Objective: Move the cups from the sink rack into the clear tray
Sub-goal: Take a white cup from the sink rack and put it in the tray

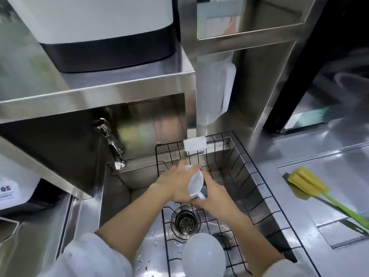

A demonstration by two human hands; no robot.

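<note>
A white cup (196, 181) with a handle is held tilted above the black wire sink rack (242, 177). My left hand (175, 185) grips its side from the left. From the right, my right hand (214, 193) closes on the cup near its handle. A white bowl (202, 254) lies upside down at the near end of the rack. The clear tray (327, 198) sits on the steel counter to the right of the sink.
A yellow sponge brush (308, 184) with a green handle lies across the clear tray. A white sponge (194, 143) hangs on the rack's far edge. The tap (111, 144) juts out at the left, and the drain (184, 219) lies under the rack.
</note>
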